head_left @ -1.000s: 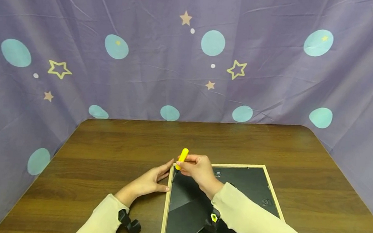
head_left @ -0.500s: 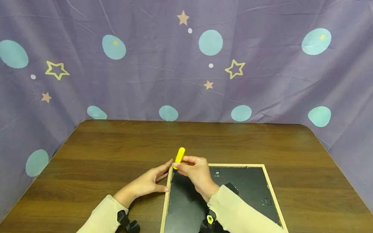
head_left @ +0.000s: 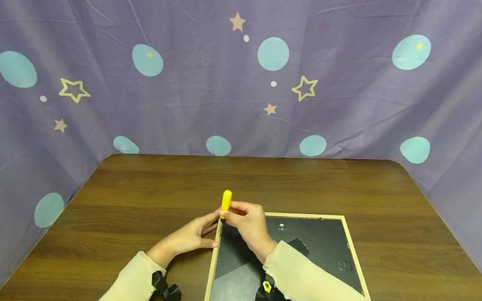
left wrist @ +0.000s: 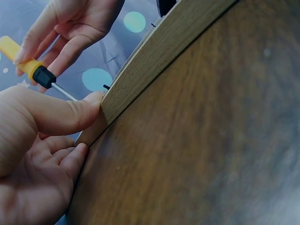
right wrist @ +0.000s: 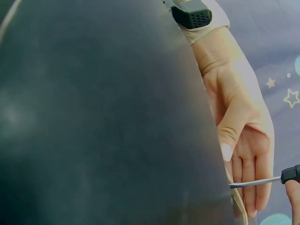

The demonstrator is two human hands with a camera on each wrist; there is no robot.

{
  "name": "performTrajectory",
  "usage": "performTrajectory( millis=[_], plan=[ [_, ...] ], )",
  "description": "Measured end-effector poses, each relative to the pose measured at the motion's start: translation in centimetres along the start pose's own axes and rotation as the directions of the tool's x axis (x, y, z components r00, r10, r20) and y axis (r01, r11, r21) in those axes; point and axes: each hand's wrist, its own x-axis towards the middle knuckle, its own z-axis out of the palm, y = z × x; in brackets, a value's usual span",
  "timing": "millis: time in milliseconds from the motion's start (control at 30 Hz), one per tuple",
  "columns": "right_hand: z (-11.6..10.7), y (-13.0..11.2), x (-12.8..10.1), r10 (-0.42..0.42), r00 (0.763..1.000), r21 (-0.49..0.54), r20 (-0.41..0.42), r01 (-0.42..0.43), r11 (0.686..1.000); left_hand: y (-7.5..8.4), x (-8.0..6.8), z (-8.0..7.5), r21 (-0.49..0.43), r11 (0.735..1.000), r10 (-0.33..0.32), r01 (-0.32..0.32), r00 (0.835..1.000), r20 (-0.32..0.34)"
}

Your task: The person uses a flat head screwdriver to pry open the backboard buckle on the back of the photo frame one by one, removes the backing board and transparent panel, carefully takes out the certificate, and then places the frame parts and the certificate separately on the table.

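Lying face down on the wooden counter [head_left: 141,194] is a picture frame [head_left: 356,266] with a pale wood border and a black backing board [head_left: 324,241], its rear side up so the fittings on the back can be reached. A person's right hand [head_left: 249,221] has its fingers curled round the yellow handle of a small screwdriver [head_left: 226,202], holding it nearly upright over the frame's far left corner, seemingly so the tip can work at the frame's inner edge there. The left hand [head_left: 189,235] rests open on the counter just beside the frame, fingers fairly straight, thumb pressed against the outer side of the border, apparently to steady the frame against the tool's push.

From the head view, the whole layout shows: frame near the front edge of the counter, both cream sleeves, a purple curtain [head_left: 105,21] with stars and dots behind. Only the left wrist view shows the thumb [left wrist: 70,112] touching the wood border [left wrist: 159,51] and the tool's thin metal shaft [left wrist: 64,92] below a black collar. Only the right wrist view shows the shaft [right wrist: 255,182] crossing in front of the open left palm toward the backing board; where exactly the tip meets the frame cannot be told
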Motion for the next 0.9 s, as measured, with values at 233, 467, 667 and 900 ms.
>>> performTrajectory(
  millis=[233,467,667,900],
  plan=[
    [0.3,0.0,-0.1,-0.075,0.997,-0.11,0.035,0.078,0.991,0.2,0.0,0.1,-0.005,0.999,-0.035,0.035,0.999,0.0],
    [0.6,0.1,-0.3,-0.04,0.999,-0.078,0.033,0.042,0.996,0.0,0.1,0.2,0.006,1.0,-0.012,0.012,1.0,-0.006],
    [-0.5,-0.2,0.0,0.031,0.999,-0.001,-0.023,-0.031,1.0,-0.1,0.3,0.3,-0.007,1.0,0.007,-0.007,1.0,0.006],
    [-3.9,-1.8,-0.1,0.131,0.991,0.103,-0.021,-0.129,0.986,0.3,0.4,-0.1,0.014,1.0,0.008,-0.009,0.999,0.043]
  ],
)
